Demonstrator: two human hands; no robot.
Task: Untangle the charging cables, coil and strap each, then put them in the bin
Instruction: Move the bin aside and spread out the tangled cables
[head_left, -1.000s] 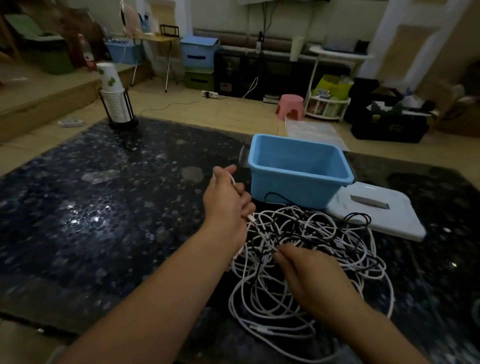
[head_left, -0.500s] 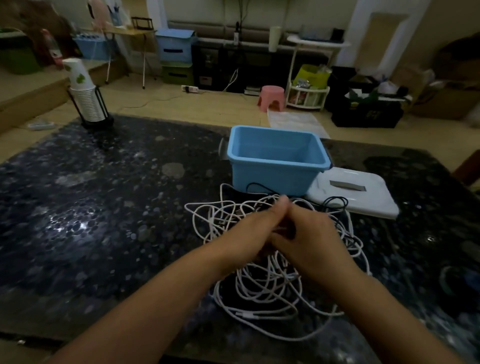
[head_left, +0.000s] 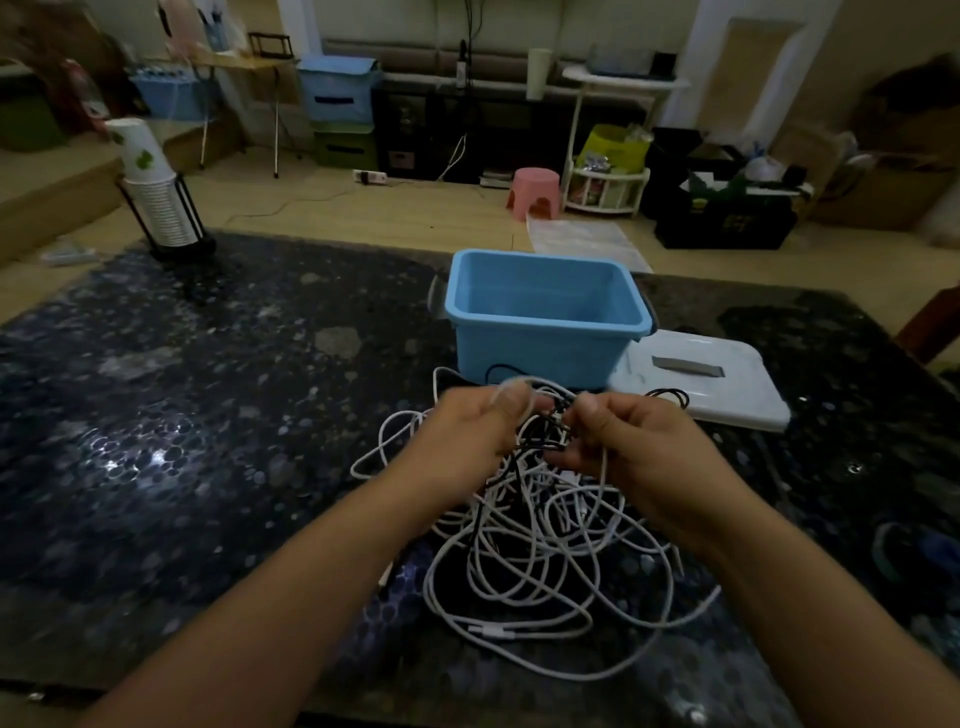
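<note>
Both hands cover the knot of the cables (head_left: 524, 540), and the forearms run off the bottom edge.

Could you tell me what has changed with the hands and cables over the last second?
The left hand came in from the side to meet the right hand; both now pinch and lift the cable tangle. The blue bin and white lid stayed put.
</note>
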